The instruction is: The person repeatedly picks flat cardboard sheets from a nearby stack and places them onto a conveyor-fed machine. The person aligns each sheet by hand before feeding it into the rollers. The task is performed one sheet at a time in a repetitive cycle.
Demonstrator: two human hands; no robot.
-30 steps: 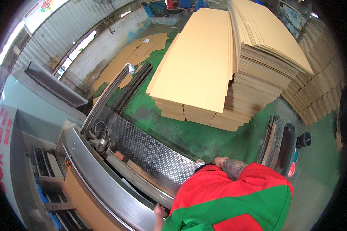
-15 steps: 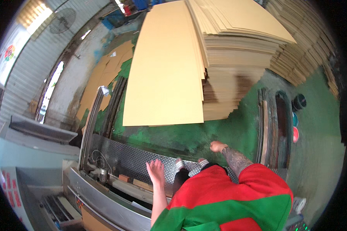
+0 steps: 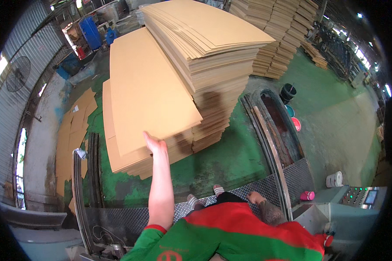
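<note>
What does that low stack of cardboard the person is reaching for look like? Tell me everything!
The low stack is made of big, flat, plain tan cardboard sheets lying on the green floor. The sheets are long rectangles, and the lower ones stick out unevenly at the near end. It sits right beside a taller stack, which rises well above it. The left hand reaches out to the near edge of the top sheets, with the fingers at the edge.
</note>
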